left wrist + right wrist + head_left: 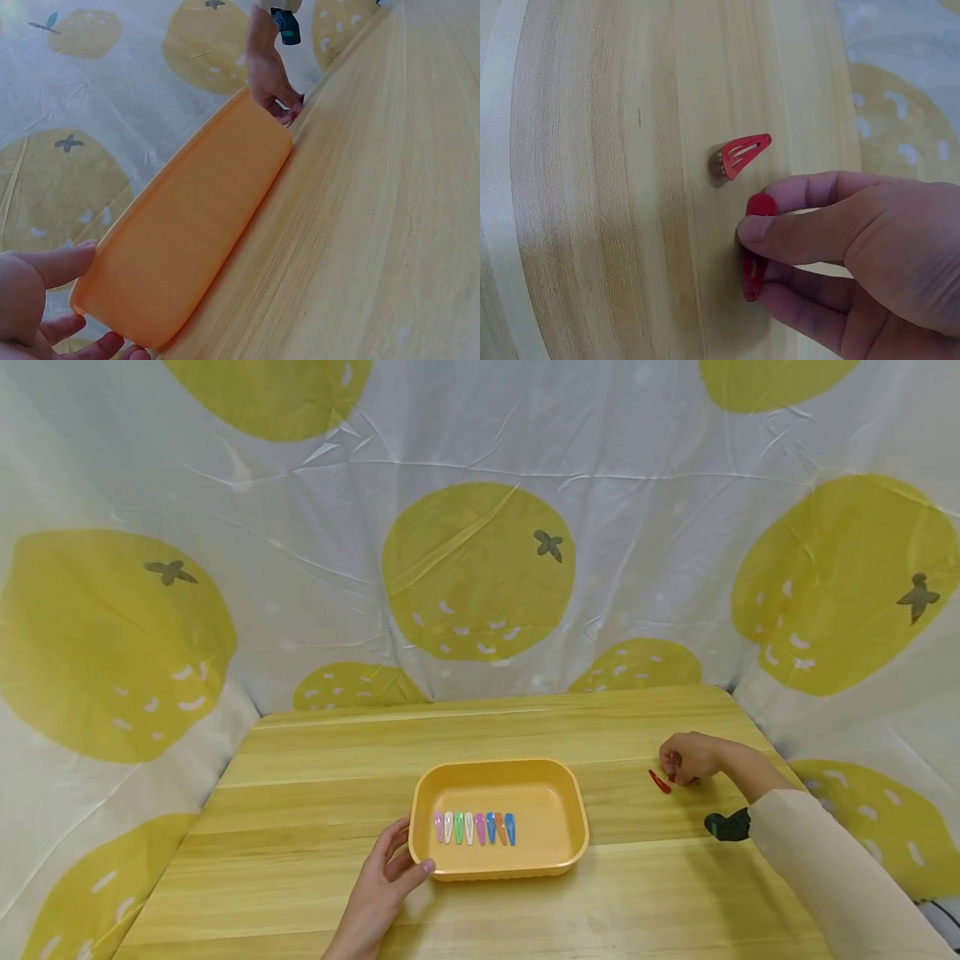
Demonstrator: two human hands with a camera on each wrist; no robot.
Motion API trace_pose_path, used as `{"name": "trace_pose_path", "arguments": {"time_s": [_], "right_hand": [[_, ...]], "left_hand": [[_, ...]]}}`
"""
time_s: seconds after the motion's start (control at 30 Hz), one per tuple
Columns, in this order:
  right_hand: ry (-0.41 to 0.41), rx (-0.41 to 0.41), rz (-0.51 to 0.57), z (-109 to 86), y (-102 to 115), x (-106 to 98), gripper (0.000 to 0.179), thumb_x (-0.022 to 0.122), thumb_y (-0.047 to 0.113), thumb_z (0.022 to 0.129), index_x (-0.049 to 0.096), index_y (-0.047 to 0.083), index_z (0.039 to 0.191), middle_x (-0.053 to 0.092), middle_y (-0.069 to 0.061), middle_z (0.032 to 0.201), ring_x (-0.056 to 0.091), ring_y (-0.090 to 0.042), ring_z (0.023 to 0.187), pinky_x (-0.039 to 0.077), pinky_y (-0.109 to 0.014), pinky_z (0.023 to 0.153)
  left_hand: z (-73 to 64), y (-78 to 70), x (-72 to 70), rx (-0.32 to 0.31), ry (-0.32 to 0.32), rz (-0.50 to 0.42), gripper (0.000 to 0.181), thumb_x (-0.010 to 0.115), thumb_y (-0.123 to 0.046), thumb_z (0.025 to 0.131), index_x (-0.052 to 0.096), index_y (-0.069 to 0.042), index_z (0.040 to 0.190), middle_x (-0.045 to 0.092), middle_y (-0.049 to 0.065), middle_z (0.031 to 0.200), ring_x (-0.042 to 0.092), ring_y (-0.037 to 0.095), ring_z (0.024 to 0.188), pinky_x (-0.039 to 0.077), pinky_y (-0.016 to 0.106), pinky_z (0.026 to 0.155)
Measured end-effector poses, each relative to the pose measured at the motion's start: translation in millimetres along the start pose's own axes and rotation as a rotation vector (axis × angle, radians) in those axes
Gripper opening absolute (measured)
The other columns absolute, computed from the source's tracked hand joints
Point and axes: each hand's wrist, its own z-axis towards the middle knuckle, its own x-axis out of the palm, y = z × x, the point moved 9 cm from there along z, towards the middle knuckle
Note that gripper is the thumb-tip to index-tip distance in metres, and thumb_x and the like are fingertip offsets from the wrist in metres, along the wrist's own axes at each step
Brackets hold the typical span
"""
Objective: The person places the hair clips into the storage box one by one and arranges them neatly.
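A yellow plastic tray (547,818) stands on the wooden table with a row of snap hair clips in pink, white, green, purple, blue and orange. My left hand (377,883) grips its near left corner, thumb over the rim and fingers against the outer wall. Off to the right, my right hand (693,757) pinches a red hair clip (762,205) between thumb and fingers, close over the tabletop. A second red hair clip (744,154) lies on the wood just beyond those fingertips, its toothed underside partly showing.
The wooden table (315,802) runs back to a white curtain (645,560) printed with big yellow lemons, which encloses the back and sides. A dark strapped device (726,825) sits at my right wrist beside the cream sleeve (840,868).
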Motion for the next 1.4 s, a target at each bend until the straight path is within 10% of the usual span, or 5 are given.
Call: {"name": "trace_pose_path", "arguments": {"time_s": [0.67, 1.4], "right_hand": [[-0.063, -0.007, -0.075, 6.1, 19, -28, 0.020, 0.065, -0.013, 0.082, 0.071, 0.006, 0.085, 0.061, 0.001, 0.065, 0.049, -0.011, 0.051, 0.044, -0.030, 0.053], [-0.091, -0.183, -0.177, 24.4, 98, -30, 0.016, 0.070, -0.008, 0.086, 0.065, 0.008, 0.086, 0.064, 0.002, 0.076, 0.054, -0.012, 0.062, 0.046, -0.030, 0.061]], "left_hand": [[-0.4, -1.3, -0.3, 0.005, 0.005, 0.018, 0.077, 0.079, -0.015, 0.094, 0.035, -0.008, 0.157, 0.042, 0.021, 0.155, 0.047, 0.043, 0.137, 0.047, 0.052, 0.106], [-0.9, -0.9, -0.2, 0.014, 0.016, -0.010, 0.076, 0.078, -0.013, 0.094, 0.035, -0.007, 0.157, 0.042, 0.020, 0.155, 0.048, 0.041, 0.137, 0.046, 0.051, 0.107]]}}
